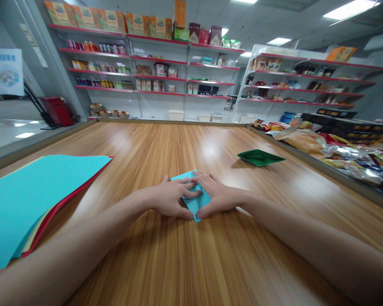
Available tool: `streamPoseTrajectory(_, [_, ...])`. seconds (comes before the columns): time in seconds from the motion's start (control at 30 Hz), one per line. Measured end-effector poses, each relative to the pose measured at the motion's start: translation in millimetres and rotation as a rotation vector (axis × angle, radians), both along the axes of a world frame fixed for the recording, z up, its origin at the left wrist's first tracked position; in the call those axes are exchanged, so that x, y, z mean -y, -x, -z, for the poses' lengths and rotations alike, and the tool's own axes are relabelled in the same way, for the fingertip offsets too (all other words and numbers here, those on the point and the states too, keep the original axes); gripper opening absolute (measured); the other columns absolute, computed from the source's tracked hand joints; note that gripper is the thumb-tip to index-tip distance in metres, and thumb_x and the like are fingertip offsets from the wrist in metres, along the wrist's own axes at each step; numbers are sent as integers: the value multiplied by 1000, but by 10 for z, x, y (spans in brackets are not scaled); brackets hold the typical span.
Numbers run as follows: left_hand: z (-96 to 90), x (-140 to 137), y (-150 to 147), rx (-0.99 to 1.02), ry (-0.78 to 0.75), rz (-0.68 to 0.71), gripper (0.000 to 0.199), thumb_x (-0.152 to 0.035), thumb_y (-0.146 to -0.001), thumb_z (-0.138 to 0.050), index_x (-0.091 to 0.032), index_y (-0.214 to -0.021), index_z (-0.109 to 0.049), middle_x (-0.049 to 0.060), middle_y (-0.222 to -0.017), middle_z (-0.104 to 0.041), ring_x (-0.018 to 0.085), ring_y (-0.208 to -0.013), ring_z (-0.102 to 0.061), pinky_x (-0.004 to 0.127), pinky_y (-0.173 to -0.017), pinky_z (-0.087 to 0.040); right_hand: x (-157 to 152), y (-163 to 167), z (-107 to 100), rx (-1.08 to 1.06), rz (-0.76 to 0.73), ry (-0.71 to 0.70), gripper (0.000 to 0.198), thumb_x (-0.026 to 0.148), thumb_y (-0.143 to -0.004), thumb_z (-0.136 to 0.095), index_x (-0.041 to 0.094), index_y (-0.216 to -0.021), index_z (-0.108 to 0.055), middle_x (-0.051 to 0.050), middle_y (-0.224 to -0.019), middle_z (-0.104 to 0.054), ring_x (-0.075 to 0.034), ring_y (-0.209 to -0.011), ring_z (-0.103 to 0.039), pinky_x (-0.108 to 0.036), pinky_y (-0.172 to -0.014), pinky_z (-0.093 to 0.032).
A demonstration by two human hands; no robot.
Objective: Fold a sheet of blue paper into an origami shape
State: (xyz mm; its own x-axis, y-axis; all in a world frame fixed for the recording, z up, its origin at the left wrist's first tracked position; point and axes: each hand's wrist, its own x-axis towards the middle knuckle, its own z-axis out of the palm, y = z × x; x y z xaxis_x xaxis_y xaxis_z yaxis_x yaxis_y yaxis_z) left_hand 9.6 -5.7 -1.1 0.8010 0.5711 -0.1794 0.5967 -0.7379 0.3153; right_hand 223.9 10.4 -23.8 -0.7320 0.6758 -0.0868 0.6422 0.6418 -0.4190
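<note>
A folded piece of light-blue paper (194, 204) lies on the wooden table (140, 255), partly covered by both hands. My left hand (172, 197) rests over its left side, fingers spread and pressing down on it. From the other side, my right hand (218, 193) lies across the right part with its fingers stretched out. The thumbs sit close to the paper's near pointed corner. Beyond my right hand stands a dark-green folded paper shape (261, 157), hollow with pointed ends. Some of the blue paper's folds are hidden under the fingers.
At the left lies a stack of coloured paper sheets (47, 187), light blue on top, with red and cream edges below. Packaged snacks (347, 148) are heaped beyond the table's right edge. Stocked shelves (159, 76) line the back, and a red box (55, 111) stands back left.
</note>
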Motion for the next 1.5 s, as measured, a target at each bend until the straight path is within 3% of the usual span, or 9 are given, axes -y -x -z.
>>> streamPoseTrajectory(0.23, [16, 13, 7, 14, -3, 2, 69, -60, -77, -56, -36, -139, -37, 5, -153, -20, 34, -140, -12, 66, -102, -13, 9, 55, -28, -23, 97, 55, 100, 51, -58, -73, 21, -142, -29, -13, -147, -27, -35, -140, -9, -54, -111, -10])
streamPoseTrajectory(0.67, [-7, 43, -6, 19, 0, -2, 68, -60, -77, -57, -37, -138, -38, 5, -153, -19, 33, -141, -11, 64, -103, -14, 22, 42, -97, -49, 60, 46, 86, 47, -59, -75, 23, -134, -40, -10, -139, -38, -36, -134, -24, -54, -109, -14])
streamPoseTrajectory(0.87, [-77, 48, 10, 34, 45, 61, 65, -59, -77, -58, -34, -136, -43, 6, -151, -25, 31, -141, -10, 61, -105, -15, 71, 48, -44, -1, 61, 25, 98, 54, -57, -74, 24, -140, -33, -11, -147, -28, -37, -139, -10, -57, -110, -10])
streamPoseTrajectory(1.03, [-110, 35, 29, 57, 91, 113, 47, -60, -78, -56, -38, -120, -59, -1, -152, -25, 31, -141, -11, 59, -105, -18, 143, 98, -6, 4, 118, 14, 103, 63, -55, -72, 23, -141, -31, -13, -150, -24, -39, -140, -5, -60, -109, -12])
streamPoseTrajectory(1.2, [-60, 21, 39, 106, 74, 117, 39, -57, -79, -58, -36, -110, -66, -4, -149, -32, 29, -141, -14, 48, -107, -26, 133, 125, -32, 23, 148, 56, 107, 60, -54, -73, 21, -143, -29, -16, -153, -15, -39, -140, -1, -59, -109, -11])
streamPoseTrajectory(1.5, [-52, 22, 35, 92, 40, 133, 40, -57, -79, -58, -32, -109, -67, -2, -150, -29, 26, -141, -13, 46, -106, -29, 131, 128, -80, 63, 176, 105, 108, 57, -54, -75, 20, -144, -27, -14, -154, -12, -38, -140, 2, -56, -111, -11])
